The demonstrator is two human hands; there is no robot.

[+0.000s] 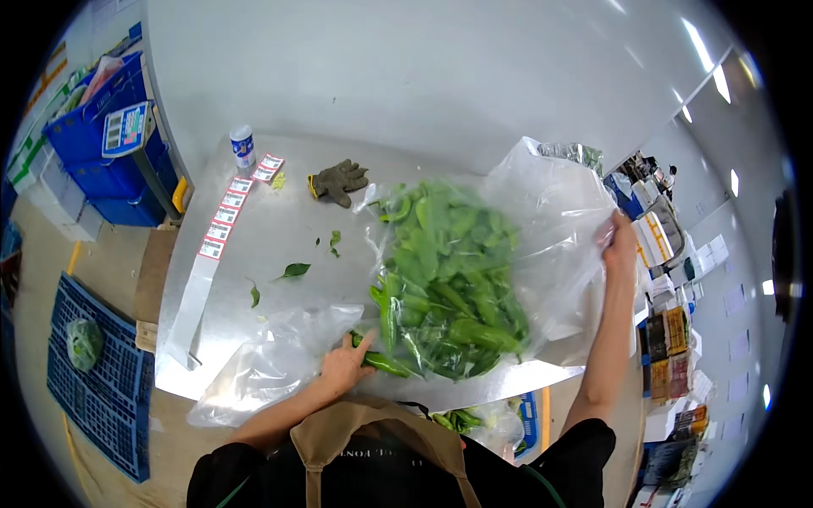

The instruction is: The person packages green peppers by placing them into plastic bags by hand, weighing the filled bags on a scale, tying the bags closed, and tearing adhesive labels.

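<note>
Left hand point(345, 366) clasps a long, glossy green pepper point(388, 365) at lower centre; right hand point(622, 240), frame right, grips a clear plastic bag point(555, 254) bulging with green peppers point(453, 288) mid-frame.

"What do we wear?"
"Our shirt point(584, 444) is black, with short sleeves and a thin green line point(546, 486). Over it we have tan straps point(314, 478); pale letters point(373, 454) cross our chest."
</note>
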